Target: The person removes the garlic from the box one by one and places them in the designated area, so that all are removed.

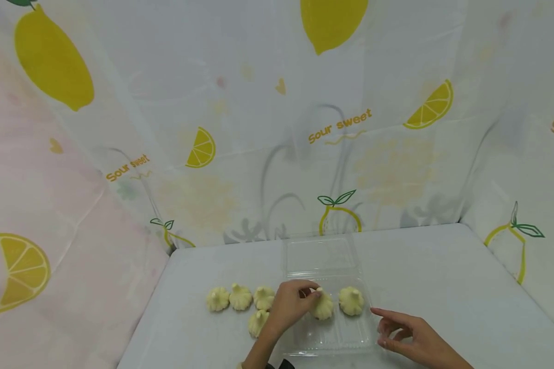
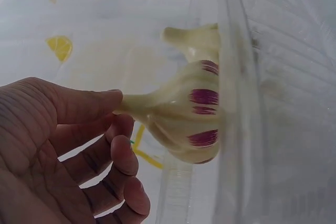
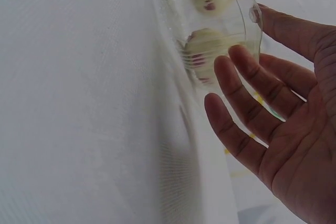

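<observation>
My left hand pinches the stem of a pale garlic bulb between thumb and fingers. In the left wrist view this bulb shows purple streaks, and its base is at the wall of a clear plastic clamshell container. A second garlic bulb sits to its right in the open container. My right hand is at the container's right edge, fingers loosely bent and holding nothing. One fingertip is at the rim; I cannot tell whether it touches.
Several more garlic bulbs lie on the white table left of the container, one partly behind my left wrist. The container's lid is folded back toward the rear. A lemon-printed cloth hangs behind and along the sides.
</observation>
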### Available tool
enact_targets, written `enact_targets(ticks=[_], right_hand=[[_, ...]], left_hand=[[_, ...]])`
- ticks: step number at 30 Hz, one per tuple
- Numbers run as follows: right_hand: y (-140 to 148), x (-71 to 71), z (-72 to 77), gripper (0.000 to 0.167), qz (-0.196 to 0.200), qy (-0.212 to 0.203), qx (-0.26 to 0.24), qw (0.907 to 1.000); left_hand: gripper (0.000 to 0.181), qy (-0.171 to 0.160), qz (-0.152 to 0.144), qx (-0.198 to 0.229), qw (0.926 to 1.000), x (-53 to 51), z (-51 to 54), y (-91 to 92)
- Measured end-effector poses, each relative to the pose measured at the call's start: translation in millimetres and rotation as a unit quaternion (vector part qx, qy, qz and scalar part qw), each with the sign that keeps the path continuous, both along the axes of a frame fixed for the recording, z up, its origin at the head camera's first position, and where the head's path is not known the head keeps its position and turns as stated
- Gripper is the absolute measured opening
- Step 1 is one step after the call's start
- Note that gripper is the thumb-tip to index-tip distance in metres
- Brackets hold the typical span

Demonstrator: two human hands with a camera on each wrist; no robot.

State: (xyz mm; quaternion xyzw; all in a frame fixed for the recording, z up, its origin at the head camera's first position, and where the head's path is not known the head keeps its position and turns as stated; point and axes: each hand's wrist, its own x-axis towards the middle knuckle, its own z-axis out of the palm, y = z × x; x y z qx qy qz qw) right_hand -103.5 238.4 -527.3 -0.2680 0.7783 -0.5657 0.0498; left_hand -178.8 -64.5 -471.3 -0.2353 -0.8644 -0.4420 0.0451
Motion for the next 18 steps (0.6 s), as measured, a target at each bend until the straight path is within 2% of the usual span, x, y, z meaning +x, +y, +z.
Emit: enact_targets(ticks=[11,18], right_hand=[[0.9,-1.4,-0.9,0.052,0.0,0.0,0.007,1.0],[0.4,-1.9,-2.6,0.052,0.004,0.011,0.002,0.9999]], left_hand=[[0.009,-0.008,-0.014,0.021,0.9996,6.0,13.9,-13.7],[0.01,0.026,-0.018,0.033,0.9989,8.6,18.1,-24.3]])
